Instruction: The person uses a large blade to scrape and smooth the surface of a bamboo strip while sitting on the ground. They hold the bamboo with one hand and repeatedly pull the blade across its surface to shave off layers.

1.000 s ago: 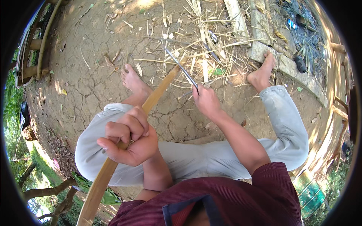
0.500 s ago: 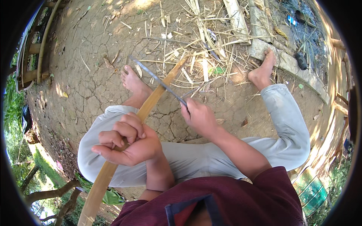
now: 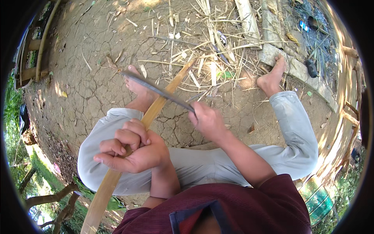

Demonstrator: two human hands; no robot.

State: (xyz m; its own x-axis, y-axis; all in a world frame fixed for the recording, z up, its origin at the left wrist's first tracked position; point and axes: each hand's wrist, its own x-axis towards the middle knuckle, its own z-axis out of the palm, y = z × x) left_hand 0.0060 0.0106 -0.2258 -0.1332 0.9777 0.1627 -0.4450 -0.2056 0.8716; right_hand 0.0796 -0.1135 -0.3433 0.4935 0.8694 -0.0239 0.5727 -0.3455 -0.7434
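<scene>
A long, yellowish strip of bamboo (image 3: 100, 197) runs slantwise from the lower left, over my left thigh, to the littered ground ahead. My left hand (image 3: 134, 148) is closed around its middle, the palm side partly turned up. In my right hand (image 3: 210, 123) is a long dark-bladed knife (image 3: 146, 84), its handle mostly hidden by the fingers. The blade lies across the strip beyond my left hand, its tip pointing left over my left foot (image 3: 136, 84). Whether its edge bites into the bamboo cannot be made out.
Thin bamboo shavings (image 3: 210, 46) litter the cracked earth ahead. Pale beams (image 3: 298, 66) lie at the far right, with my right foot (image 3: 272, 74) against them and ash (image 3: 317, 35) behind. A wooden frame (image 3: 37, 45) stands far left; a green drum (image 3: 317, 201) is near right.
The knife blade has come slightly nearer along the strip and tilted, showing more of its flat side, its tip further left. My left hand keeps its hold on the bamboo.
</scene>
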